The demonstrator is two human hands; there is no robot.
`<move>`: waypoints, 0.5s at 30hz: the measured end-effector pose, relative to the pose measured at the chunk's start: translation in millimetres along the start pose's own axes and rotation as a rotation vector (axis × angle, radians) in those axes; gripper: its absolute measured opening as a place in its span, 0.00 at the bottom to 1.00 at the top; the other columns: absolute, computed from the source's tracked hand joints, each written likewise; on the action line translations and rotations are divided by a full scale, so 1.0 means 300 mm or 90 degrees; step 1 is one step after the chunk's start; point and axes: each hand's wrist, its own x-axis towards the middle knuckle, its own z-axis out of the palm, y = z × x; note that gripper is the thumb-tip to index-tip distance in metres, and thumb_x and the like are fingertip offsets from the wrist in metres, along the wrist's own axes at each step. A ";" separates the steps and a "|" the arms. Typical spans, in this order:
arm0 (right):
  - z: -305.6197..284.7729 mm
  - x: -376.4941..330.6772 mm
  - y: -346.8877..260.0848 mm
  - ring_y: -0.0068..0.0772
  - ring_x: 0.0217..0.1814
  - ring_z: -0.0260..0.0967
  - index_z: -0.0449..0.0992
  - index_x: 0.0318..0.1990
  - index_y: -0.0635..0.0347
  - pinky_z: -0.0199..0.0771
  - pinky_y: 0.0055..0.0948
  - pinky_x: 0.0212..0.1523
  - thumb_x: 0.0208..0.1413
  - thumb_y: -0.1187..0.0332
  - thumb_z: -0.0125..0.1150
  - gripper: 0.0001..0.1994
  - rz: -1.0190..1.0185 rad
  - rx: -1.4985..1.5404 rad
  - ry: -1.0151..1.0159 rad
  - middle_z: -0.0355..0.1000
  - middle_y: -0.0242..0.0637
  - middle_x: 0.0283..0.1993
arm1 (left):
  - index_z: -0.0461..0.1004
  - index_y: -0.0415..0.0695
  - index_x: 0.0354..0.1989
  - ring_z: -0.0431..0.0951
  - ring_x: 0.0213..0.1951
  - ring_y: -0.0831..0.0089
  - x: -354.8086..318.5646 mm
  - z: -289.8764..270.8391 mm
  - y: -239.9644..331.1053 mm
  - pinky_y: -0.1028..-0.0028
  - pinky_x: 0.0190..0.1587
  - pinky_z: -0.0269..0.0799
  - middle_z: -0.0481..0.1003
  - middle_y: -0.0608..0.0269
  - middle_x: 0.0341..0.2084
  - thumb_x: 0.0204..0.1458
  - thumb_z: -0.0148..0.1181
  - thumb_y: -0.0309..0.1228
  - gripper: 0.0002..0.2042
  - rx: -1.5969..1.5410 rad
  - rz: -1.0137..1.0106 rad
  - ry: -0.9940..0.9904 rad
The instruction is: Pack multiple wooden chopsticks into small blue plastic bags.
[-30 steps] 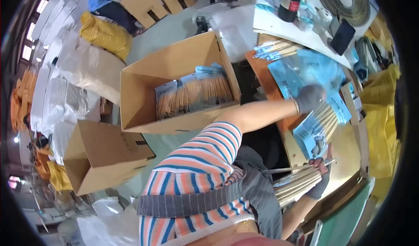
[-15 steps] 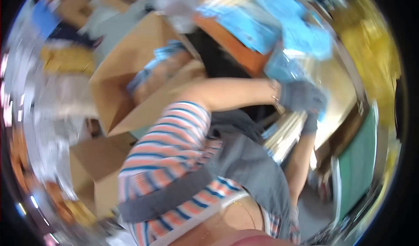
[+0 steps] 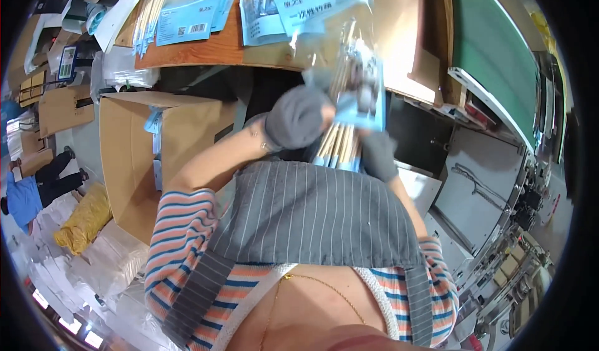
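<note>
In front of my chest, a clear and light-blue bag of bamboo chopsticks (image 3: 365, 98) is blurred by motion, with stick ends showing below it. My left hand (image 3: 299, 117), in a grey fingerless-looking glove, is closed at the bag's left edge. Gripping its lower right side is my right hand (image 3: 379, 154), also grey-gloved; its fingers are partly hidden behind the bag. Just beyond, a similar blue bag (image 3: 321, 5) lies on the wooden table (image 3: 193, 57), overlapping another filled bag (image 3: 265, 24).
More blue chopstick bags (image 3: 187, 20) lie at the table's left. An open cardboard box (image 3: 131, 164) stands left of me, with blue packs inside. A green-topped board (image 3: 499, 52) rises at the right. A person in blue (image 3: 25, 195) is at the far left.
My view has swung toward the table. Both hands have come in front of my chest with the bag between them, and the box now sits farther left.
</note>
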 end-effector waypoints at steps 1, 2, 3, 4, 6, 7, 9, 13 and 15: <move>0.012 -0.085 -0.014 0.22 0.38 0.68 0.73 0.46 0.65 0.68 0.25 0.39 0.59 0.64 0.54 0.14 -0.139 0.068 0.023 0.72 0.34 0.37 | 0.69 0.40 0.35 0.73 0.28 0.57 -0.024 -0.024 0.052 0.64 0.31 0.70 0.71 0.54 0.27 0.51 0.54 0.25 0.04 -0.046 0.010 -0.037; -0.004 -0.134 -0.138 0.20 0.38 0.68 0.73 0.45 0.65 0.67 0.24 0.38 0.58 0.64 0.55 0.14 -0.005 0.142 0.019 0.73 0.34 0.35 | 0.69 0.40 0.34 0.73 0.27 0.58 -0.066 -0.031 0.076 0.65 0.31 0.70 0.71 0.54 0.26 0.51 0.55 0.26 0.05 -0.072 -0.025 -0.069; -0.041 -0.149 -0.259 0.18 0.38 0.67 0.74 0.45 0.65 0.67 0.23 0.38 0.57 0.63 0.56 0.14 0.128 0.214 0.017 0.73 0.34 0.34 | 0.69 0.39 0.34 0.73 0.27 0.58 -0.101 -0.028 0.085 0.66 0.31 0.70 0.71 0.54 0.26 0.51 0.55 0.26 0.05 -0.097 -0.058 -0.102; -0.079 -0.122 -0.290 0.16 0.34 0.66 0.76 0.40 0.64 0.67 0.23 0.33 0.56 0.62 0.59 0.13 0.197 0.198 -0.040 0.73 0.32 0.30 | 0.70 0.39 0.33 0.72 0.25 0.59 -0.098 -0.009 0.089 0.69 0.31 0.70 0.71 0.55 0.25 0.51 0.56 0.28 0.05 -0.094 -0.108 -0.082; -0.130 -0.032 -0.252 0.27 0.18 0.64 0.77 0.31 0.62 0.65 0.26 0.24 0.49 0.63 0.66 0.11 -0.048 -0.261 0.145 0.69 0.35 0.20 | 0.70 0.41 0.33 0.73 0.26 0.59 0.036 -0.016 0.094 0.68 0.30 0.70 0.71 0.55 0.25 0.50 0.56 0.29 0.06 -0.100 -0.147 -0.074; -0.169 0.051 -0.248 0.34 0.19 0.65 0.76 0.27 0.60 0.66 0.27 0.24 0.47 0.66 0.65 0.08 -0.127 -0.309 0.233 0.67 0.37 0.18 | 0.70 0.42 0.32 0.73 0.27 0.58 0.132 -0.032 0.077 0.66 0.30 0.70 0.71 0.55 0.25 0.49 0.56 0.31 0.07 -0.100 -0.181 -0.064; -0.240 0.203 -0.408 0.36 0.30 0.73 0.71 0.41 0.62 0.72 0.29 0.34 0.49 0.70 0.59 0.12 -0.284 -0.390 0.326 0.73 0.42 0.33 | 0.72 0.38 0.33 0.74 0.26 0.69 0.321 -0.096 0.050 0.72 0.30 0.69 0.71 0.57 0.22 0.55 0.53 0.32 0.09 -0.093 -0.238 -0.072; -0.405 0.392 -0.624 0.16 0.26 0.66 0.76 0.41 0.61 0.65 0.20 0.24 0.55 0.65 0.59 0.10 -0.292 -0.230 0.230 0.70 0.36 0.25 | 0.73 0.37 0.26 0.71 0.23 0.71 0.687 -0.320 -0.034 0.71 0.29 0.66 0.73 0.54 0.19 0.49 0.55 0.31 0.09 -0.111 -0.172 -0.021; -0.363 0.450 -0.809 0.20 0.25 0.67 0.75 0.40 0.62 0.65 0.20 0.23 0.54 0.72 0.57 0.07 -0.316 -0.202 0.257 0.70 0.36 0.25 | 0.71 0.37 0.26 0.71 0.23 0.70 0.771 -0.508 -0.049 0.70 0.29 0.67 0.72 0.54 0.19 0.50 0.55 0.31 0.09 0.096 -0.091 -0.026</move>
